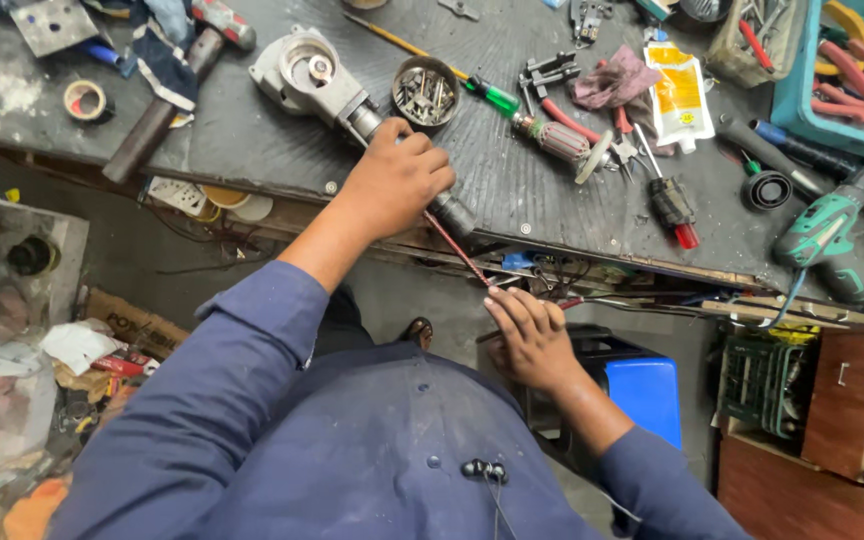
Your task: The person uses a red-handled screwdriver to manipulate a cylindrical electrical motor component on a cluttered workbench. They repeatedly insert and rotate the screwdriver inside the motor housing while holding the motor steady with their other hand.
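I see my left hand closed around the dark handle of a grey angle grinder body, which lies at the near edge of the black desk with its round gear head pointing away from me. My right hand sits lower, off the desk edge, fingers pinched together on a thin red wire that runs up to the grinder's handle end under my left hand. Just beyond the grinder stands a small round tin of screws and bits, and to its right lies a motor armature with a green-handled screwdriver near it. Further right on the desk I make out a pink rag, a yellow and white pouch and a green cordless drill. A hammer and a roll of tape lie at the left end. A blue stool stands below my right hand.
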Tool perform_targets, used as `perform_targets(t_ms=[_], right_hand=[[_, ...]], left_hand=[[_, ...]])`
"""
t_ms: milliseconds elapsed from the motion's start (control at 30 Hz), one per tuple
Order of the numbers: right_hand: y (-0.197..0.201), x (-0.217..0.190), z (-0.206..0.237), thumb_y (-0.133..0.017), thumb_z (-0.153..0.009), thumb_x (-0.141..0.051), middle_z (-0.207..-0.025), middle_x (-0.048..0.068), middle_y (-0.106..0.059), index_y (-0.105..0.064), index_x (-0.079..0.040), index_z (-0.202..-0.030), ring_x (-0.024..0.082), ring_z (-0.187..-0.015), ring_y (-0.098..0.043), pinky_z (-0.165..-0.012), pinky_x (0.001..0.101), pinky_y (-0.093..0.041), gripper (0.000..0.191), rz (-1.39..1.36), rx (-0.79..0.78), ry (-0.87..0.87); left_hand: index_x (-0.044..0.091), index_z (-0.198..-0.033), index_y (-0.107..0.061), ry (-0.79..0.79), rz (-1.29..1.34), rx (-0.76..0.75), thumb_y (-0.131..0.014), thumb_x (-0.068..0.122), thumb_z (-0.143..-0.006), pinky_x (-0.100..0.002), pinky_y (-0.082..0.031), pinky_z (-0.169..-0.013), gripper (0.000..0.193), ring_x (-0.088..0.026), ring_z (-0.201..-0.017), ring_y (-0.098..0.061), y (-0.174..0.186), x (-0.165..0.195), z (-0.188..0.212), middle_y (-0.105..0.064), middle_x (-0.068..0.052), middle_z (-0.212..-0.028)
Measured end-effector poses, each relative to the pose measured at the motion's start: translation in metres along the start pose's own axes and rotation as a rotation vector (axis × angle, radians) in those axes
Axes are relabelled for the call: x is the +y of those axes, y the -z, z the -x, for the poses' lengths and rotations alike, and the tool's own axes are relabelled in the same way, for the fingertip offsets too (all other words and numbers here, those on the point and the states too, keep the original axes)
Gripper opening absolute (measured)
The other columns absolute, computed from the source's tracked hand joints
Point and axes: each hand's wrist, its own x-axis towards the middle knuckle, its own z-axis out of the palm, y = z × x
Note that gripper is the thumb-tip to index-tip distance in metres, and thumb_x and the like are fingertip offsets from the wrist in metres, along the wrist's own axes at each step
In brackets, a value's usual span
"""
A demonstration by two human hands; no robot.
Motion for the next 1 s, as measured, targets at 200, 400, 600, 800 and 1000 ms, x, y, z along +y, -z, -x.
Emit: perform_targets(t_ms=[200, 400, 600, 800, 1000], right_hand=[[0.005, 0.007, -0.022, -0.079, -0.093, -0.027, -0.116, 0.0, -0.067, -0.063, -0.013, -0.131, 0.018, -0.105, -0.063, -0.091, 0.0337, -0.038, 0.044, 0.259, 0.256, 0.021], [0.0, 0.006, -0.036, -0.079, -0.088, -0.016, -0.065, 0.001, -0.056, -0.074, -0.008, -0.106, 0.019, -0.057, -0.053, -0.061, 0.0358, -0.038, 0.021, 0.036, 0.234, -0.042], [-0.033, -0.02, -0.034, -0.064, -0.094, -0.014, -0.074, 0.008, -0.056, -0.06, -0.005, -0.089, 0.021, -0.064, -0.055, -0.062, 0.0312, -0.043, 0.01, -0.735, 0.312, -0.394], [-0.045, -0.016, -0.022, -0.046, -0.106, -0.033, -0.051, -0.007, -0.029, -0.045, -0.013, -0.07, 0.012, -0.046, -0.022, -0.058, 0.0325, -0.03, 0.041, -2.53, -0.107, -1.117], [-0.032, -0.021, -0.026, -0.051, -0.101, -0.032, -0.06, 0.001, -0.045, -0.061, -0.007, -0.098, 0.012, -0.052, -0.04, -0.059, 0.0309, -0.038, 0.027, -2.238, 0.133, -1.228]], left_hand=[[0.018, -0.094, -0.066, -0.003, 0.042, -0.042, -0.071, 0.026, -0.077, -0.043, -0.041, -0.097, 0.019, -0.02, -0.099, -0.061, 0.009, 0.004, -0.004, -0.062, 0.002, -0.094], [0.014, -0.095, -0.067, 0.017, 0.062, -0.037, -0.078, 0.03, -0.063, -0.046, -0.041, -0.101, 0.038, -0.023, -0.102, -0.06, 0.012, 0.008, 0.001, -0.063, -0.002, -0.097], [0.016, -0.099, -0.067, -0.002, 0.026, 0.024, -0.077, 0.024, -0.068, -0.048, -0.039, -0.105, 0.034, -0.022, -0.108, -0.06, 0.008, 0.009, 0.007, -0.063, -0.001, -0.103], [0.015, -0.098, -0.067, -0.008, 0.041, -0.013, -0.076, 0.023, -0.067, -0.047, -0.039, -0.104, 0.033, -0.023, -0.107, -0.06, 0.009, 0.007, 0.007, -0.062, -0.002, -0.1], [0.018, -0.093, -0.068, 0.05, 0.086, -0.062, -0.079, 0.025, -0.061, -0.045, -0.039, -0.102, 0.035, -0.021, -0.104, -0.061, 0.01, 0.009, 0.001, -0.063, 0.001, -0.097]])
